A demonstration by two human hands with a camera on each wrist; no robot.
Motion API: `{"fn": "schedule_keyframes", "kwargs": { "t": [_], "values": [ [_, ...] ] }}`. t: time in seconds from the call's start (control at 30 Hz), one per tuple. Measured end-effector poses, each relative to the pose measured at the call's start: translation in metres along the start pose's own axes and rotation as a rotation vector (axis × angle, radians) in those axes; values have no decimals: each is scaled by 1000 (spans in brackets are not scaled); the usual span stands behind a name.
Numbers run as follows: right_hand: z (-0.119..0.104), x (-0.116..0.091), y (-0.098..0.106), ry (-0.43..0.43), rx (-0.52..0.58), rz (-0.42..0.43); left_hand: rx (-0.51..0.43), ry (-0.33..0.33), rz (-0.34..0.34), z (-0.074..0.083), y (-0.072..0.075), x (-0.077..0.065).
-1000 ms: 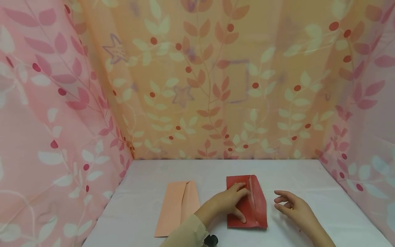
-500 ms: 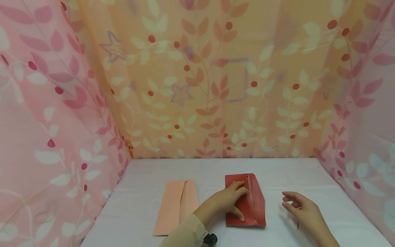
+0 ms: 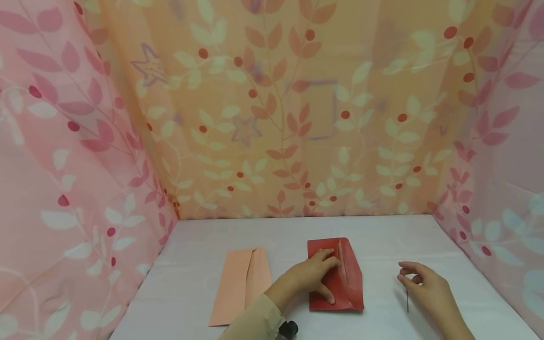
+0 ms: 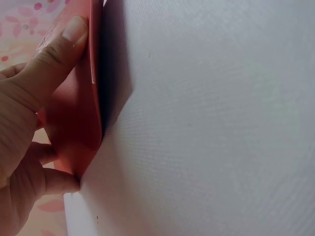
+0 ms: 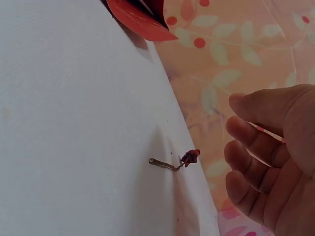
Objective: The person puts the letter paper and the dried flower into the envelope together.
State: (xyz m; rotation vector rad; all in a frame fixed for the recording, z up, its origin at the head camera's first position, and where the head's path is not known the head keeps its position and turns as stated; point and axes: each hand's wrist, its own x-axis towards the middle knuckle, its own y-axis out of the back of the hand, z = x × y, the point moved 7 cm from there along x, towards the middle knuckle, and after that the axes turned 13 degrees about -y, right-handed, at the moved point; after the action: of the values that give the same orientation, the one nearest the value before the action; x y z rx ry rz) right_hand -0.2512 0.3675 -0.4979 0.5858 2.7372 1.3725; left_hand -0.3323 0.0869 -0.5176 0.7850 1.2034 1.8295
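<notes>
A red envelope (image 3: 354,278) lies on the white table with its flap unfolded toward the right. My left hand (image 3: 316,276) rests spread on the envelope's body. In the left wrist view the thumb (image 4: 61,51) lies along the red envelope (image 4: 74,118), whose edge stands a little off the table. My right hand (image 3: 429,288) hovers right of the envelope, its fingers loosely bent with nothing between them. Beneath that hand is a thin brown stem (image 3: 407,301). The right wrist view shows the stem ending in a small dark-red dried flower (image 5: 190,157), apart from the fingers.
A peach envelope (image 3: 229,288) lies left of the red one, partly behind the left forearm. Floral curtains (image 3: 272,118) enclose the white table (image 3: 195,236) at the back and both sides. Tiny dark specks dot the tabletop.
My right hand has moved right, away from the red envelope, and more of the stem shows under it. The left hand stays on the envelope. The head view has shifted slightly.
</notes>
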Motion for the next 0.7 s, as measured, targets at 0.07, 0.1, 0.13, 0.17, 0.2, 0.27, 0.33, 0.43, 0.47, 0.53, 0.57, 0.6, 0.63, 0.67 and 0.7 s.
{"fn": "schedule_keyframes", "kwargs": {
  "t": [0.07,0.1,0.13,0.17,0.2,0.27,0.33,0.43,0.47,0.53,0.57,0.6,0.63,0.67,0.7],
  "values": [
    [3,1,0,-26,-15,-33,-3,2,-2,-1,1,0],
    [4,2,-1,-38,-17,-58,-3,3,-3,-1,1,0],
    [6,3,-1,-50,-22,-82,-2,4,-3,-1,2,1],
    [7,4,-2,-58,-25,-103,-4,6,-4,-2,3,1],
    [8,5,-3,-66,-27,-123,-7,9,-4,-2,4,1],
    [11,7,-4,-73,-33,-150,-11,13,-1,-2,7,1],
    [14,9,-6,-82,-42,-161,-21,16,-2,-2,9,0],
    [20,10,-7,-126,-65,-180,-28,16,-4,0,10,0],
    [23,10,-7,-146,-74,-191,-25,16,-6,0,9,0],
    [28,10,-9,-188,-87,-218,-18,17,-7,0,7,0],
    [31,9,-10,-207,-93,-233,-16,21,-9,0,5,0],
    [33,9,-12,-227,-96,-246,-14,24,-11,-1,4,0],
    [35,8,-14,-236,-102,-254,-13,27,-12,-1,3,0],
    [36,7,-16,-248,-104,-260,-10,29,-15,-1,2,0],
    [38,7,-17,-258,-106,-264,-10,31,-17,0,0,0]
  ]
}}
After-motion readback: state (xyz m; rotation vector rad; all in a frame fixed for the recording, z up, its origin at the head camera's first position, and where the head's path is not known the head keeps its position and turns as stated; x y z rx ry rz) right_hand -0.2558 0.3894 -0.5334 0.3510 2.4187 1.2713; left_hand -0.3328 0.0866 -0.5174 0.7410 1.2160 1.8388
